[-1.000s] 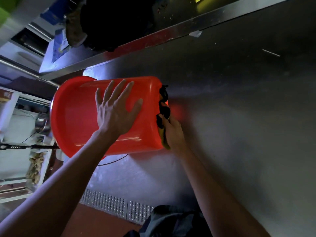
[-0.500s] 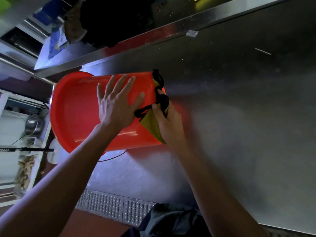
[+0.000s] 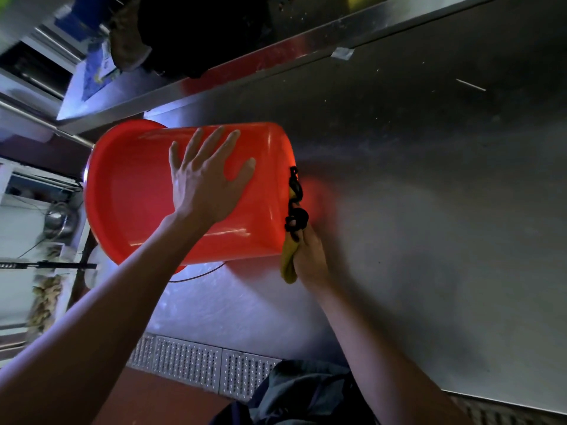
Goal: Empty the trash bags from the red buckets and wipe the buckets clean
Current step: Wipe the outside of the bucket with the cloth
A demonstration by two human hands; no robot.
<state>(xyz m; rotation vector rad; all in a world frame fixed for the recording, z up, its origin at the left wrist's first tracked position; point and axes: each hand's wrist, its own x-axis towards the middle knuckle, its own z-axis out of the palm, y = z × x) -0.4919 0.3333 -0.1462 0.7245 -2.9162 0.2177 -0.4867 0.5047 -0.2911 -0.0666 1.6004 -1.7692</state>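
A red bucket [image 3: 132,191] lies on its side on the steel counter [image 3: 429,210], its open mouth facing left. My left hand [image 3: 205,179] rests flat on its upper wall with the fingers spread. At the bucket's base end, my right hand [image 3: 306,256] holds a yellow cloth [image 3: 288,265] with black cord loops against the bottom. Most of my right fingers are hidden behind the cloth and the bucket's edge.
A raised steel ledge [image 3: 276,65] runs along the counter's far side, with a dark bag [image 3: 199,29] beyond it. A perforated floor grate [image 3: 190,363] lies below the counter's near edge. Shelving with a metal bowl [image 3: 58,216] stands at the left. The counter stretches bare to the right.
My right hand with the cloth has slid from the bucket's side wall down to its base edge. The bucket has shifted slightly, and my left hand stays flat on it.
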